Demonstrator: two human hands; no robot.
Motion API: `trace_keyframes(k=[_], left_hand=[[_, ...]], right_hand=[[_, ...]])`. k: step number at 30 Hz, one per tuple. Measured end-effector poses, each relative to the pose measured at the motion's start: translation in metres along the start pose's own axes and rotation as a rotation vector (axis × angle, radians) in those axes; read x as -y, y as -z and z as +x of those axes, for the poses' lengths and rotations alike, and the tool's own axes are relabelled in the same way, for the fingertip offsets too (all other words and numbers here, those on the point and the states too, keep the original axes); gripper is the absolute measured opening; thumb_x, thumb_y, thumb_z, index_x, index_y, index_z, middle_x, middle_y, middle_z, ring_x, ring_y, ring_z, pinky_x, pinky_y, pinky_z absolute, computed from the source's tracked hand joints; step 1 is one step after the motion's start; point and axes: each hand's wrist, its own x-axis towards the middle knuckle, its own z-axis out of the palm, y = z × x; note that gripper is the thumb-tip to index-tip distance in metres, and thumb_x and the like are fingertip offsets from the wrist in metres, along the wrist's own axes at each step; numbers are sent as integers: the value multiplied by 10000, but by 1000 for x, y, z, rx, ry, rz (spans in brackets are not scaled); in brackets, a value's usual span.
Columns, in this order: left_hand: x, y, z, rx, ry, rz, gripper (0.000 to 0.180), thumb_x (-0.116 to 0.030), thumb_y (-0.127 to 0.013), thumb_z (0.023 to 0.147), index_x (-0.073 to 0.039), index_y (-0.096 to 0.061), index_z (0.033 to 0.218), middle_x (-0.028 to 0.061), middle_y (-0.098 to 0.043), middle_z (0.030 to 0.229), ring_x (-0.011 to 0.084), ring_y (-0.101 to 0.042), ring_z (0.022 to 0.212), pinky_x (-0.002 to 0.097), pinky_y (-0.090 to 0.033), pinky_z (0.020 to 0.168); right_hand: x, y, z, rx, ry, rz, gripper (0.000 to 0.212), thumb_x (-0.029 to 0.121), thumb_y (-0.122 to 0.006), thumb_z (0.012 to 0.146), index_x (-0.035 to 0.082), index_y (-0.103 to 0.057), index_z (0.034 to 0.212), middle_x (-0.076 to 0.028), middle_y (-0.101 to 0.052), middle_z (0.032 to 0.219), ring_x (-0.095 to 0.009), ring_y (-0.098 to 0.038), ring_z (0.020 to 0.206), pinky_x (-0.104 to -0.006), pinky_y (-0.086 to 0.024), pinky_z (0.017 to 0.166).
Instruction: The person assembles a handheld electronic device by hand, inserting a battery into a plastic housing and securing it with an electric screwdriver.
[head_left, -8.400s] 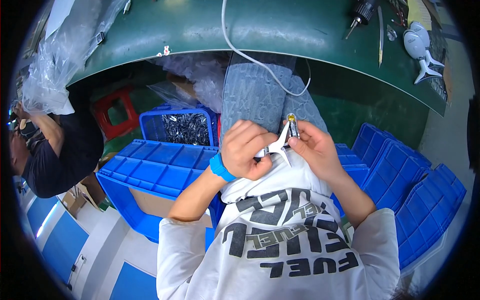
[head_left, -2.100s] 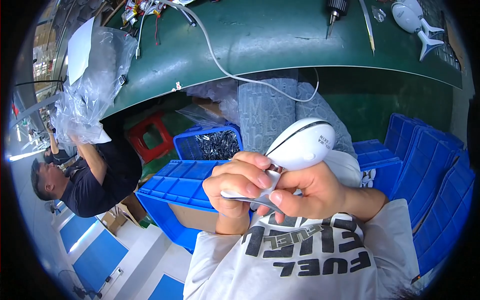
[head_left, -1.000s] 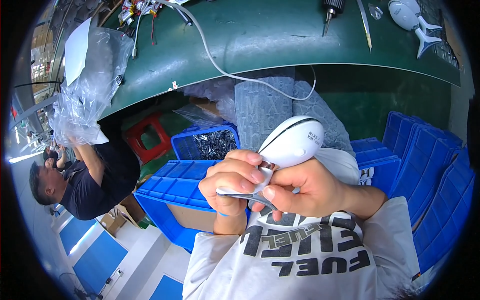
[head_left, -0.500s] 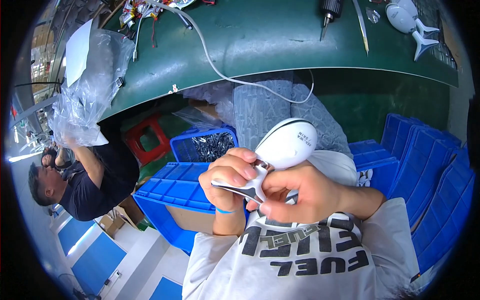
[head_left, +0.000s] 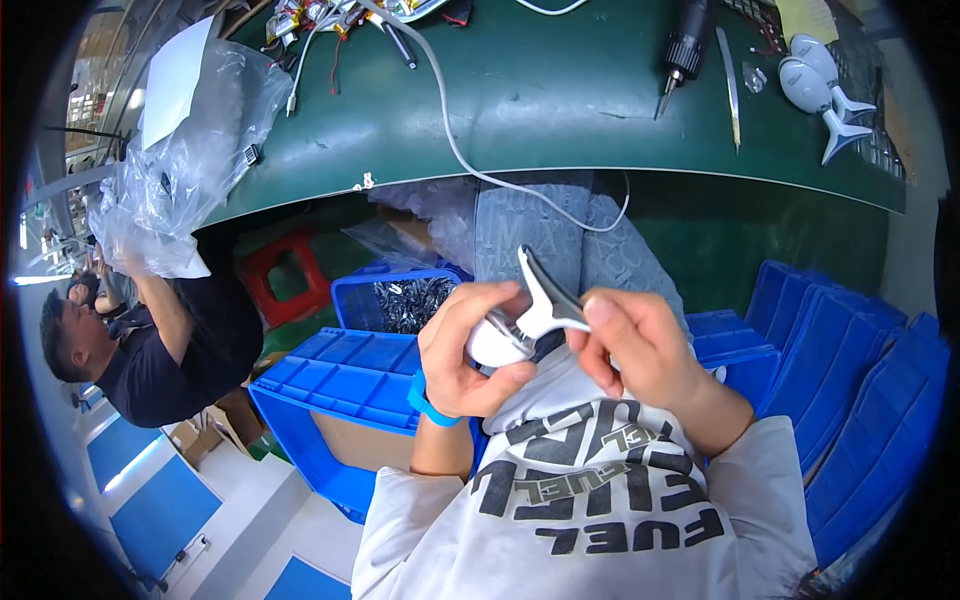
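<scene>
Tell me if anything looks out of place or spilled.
The white cable looks out of place: it droops over the edge of the green table in a loose loop near the trousers, where it might snag. No spill stands out.

Head-worn wide fisheye, looking down, close overhead

Assembly workshop: green workbench [head_left: 540, 120], power screwdriver [head_left: 687, 48], stacked blue crates [head_left: 850, 390].
</scene>
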Motion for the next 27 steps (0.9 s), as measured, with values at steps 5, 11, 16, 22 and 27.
trace_keyframes(k=[5,11,16,22,27], left_hand=[[-3,5,-10,57,95,10,467,-209,-781,722,69,-611,1056,151,-633,835,197,-620,720,276,-469,614],[6,-10,-21,53,399,-658,681,-80,-836,659,-65,-374,1158,129,-485,1079,150,-537,873,272,-475,637],[6,-21,-28,-19,605,-942,542,-264,-728,799,-21,-417,1170,147,-541,1083,195,-589,873,307,-516,653],[11,-30,-11,-115,755,-1272,607,-270,-627,864,-37,-352,1352,206,-600,938,260,-623,681,341,-514,558],[5,-20,-21,-38,769,-1307,671,-100,-617,813,-100,-301,1405,176,-554,892,141,-499,477,260,-433,396]], right_hand=[[-12,7,11,-2,38,-127,446,309,-352,1050,-19,-586,858,-40,-592,645,-72,-513,507,-202,-399,487],[-20,12,10,90,373,49,509,277,-469,1010,-8,-347,1413,-96,-606,990,-101,-574,782,-227,-461,676],[-20,6,14,117,533,81,503,182,-545,978,-67,-376,1381,-116,-614,965,-172,-653,834,-277,-525,712],[-19,8,18,-252,649,-433,301,-22,-598,878,-58,-581,1176,-96,-627,828,-133,-633,693,-241,-491,589],[-13,7,14,-431,530,-413,218,-50,-606,846,-43,-643,1061,-76,-632,763,-102,-586,653,-230,-462,593]])
